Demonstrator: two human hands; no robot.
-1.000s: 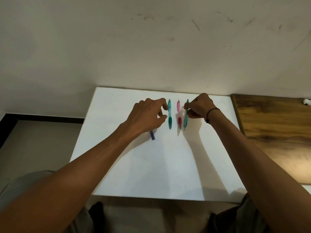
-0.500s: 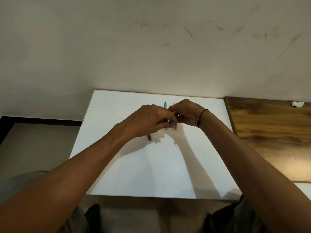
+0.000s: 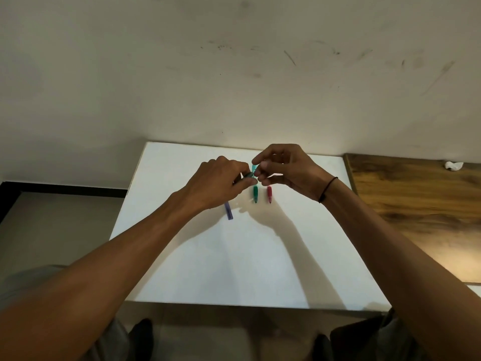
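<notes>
Pinched from both sides, a teal-green pen hangs just above the white board. The left hand curls thumb and forefinger tightly round its dark end, and the right hand closes its fingertips on the other side, its remaining fingers loosely bent. Most of the barrel is hidden inside the two grips. Holding it at both ends like this looks suited to twisting or pulling the pen apart, or to turning it before setting it down, though which one is unclear.

Below the hands, a green-tipped pen and a red-tipped pen lie side by side, parallel and slightly apart, tips toward the person, probably kept in a tidy row. A purple pen lies further left at a slight slant, its upper part covered by the left wrist. All of them are slim, smooth plastic cylinders tapering to a point. A translucent teal stretch shows in the gap between the hands, and I cannot tell which pen it belongs to.

The board is matte and flat with a crisp edge. Beside it is a grained, glossy wooden tabletop. A thin black wrist cord circles the right wrist.
</notes>
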